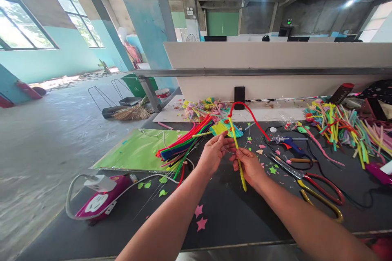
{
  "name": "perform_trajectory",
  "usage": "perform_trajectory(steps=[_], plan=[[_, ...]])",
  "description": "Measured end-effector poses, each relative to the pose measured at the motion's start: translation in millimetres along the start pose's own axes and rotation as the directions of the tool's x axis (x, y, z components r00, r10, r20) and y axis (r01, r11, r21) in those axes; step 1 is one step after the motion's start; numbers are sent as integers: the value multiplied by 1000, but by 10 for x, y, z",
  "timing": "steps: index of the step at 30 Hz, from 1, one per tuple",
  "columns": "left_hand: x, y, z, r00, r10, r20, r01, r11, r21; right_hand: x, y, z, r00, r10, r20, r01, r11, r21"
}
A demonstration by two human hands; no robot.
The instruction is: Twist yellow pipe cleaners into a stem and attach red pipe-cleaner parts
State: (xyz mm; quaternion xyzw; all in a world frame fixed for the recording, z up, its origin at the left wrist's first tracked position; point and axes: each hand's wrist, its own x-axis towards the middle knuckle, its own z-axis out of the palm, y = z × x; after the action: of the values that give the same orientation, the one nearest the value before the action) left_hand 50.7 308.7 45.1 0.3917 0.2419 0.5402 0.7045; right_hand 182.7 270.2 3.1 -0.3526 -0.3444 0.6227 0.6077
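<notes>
A yellow pipe cleaner (233, 132) stands tilted between my hands, its lower end sticking out below my right hand. At its top it joins a red pipe cleaner (249, 111), which arches over to the right and down to the table. My right hand (249, 167) pinches the yellow stem between thumb and fingers. Close beside the stem, my left hand (214, 151) is closed with thumb and fingertips together; what it holds, perhaps fine wire, is too small to tell. Behind the left fingers lies a yellow and turquoise bundle (219, 127).
Loose colored pipe cleaners (183, 147) lie left on a green sheet (131, 151). A magenta power strip (104, 200) with cables sits front left. Right are scissors (303, 177), a blue glue gun (294, 147) and a colorful heap (333, 124). A phone (239, 97) leans at the back.
</notes>
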Motion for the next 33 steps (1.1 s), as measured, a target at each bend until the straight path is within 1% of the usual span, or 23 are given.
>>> perform_trajectory(steps=[3, 7, 11, 14, 16, 17, 19, 21, 28, 33], plan=[[24, 163, -40, 998, 58, 14, -58, 998, 39, -32, -1, 14, 1000, 12, 28, -11, 999, -44], [94, 389, -159, 979, 201, -46, -190, 966, 173, -86, 15, 56, 992, 85, 91, -73, 989, -131], [124, 497, -235, 965, 244, -93, -210, 936, 283, -132, 9, 79, 978, 151, 144, -119, 971, -206], [104, 509, -229, 972, 226, -61, -195, 925, 326, -140, -33, 57, 946, 235, 223, -189, 959, -209], [80, 492, -205, 983, 184, -1, -174, 929, 327, -132, -64, 36, 915, 290, 279, -248, 953, -177], [68, 478, -190, 987, 159, 33, -160, 931, 328, -126, -74, 27, 910, 296, 291, -260, 953, -156], [45, 441, -154, 989, 122, 82, -143, 931, 337, -113, -80, 15, 925, 265, 272, -240, 963, -124], [25, 404, -116, 988, 115, 102, -144, 922, 359, -102, -64, 9, 946, 224, 233, -200, 972, -123], [-1, 340, -22, 989, 150, 18, -145, 905, 401, -92, 4, -3, 969, 185, 163, -158, 974, -163], [23, 330, -43, 990, 139, 8, -129, 902, 413, -93, -22, -9, 963, 199, 182, -167, 970, -176]])
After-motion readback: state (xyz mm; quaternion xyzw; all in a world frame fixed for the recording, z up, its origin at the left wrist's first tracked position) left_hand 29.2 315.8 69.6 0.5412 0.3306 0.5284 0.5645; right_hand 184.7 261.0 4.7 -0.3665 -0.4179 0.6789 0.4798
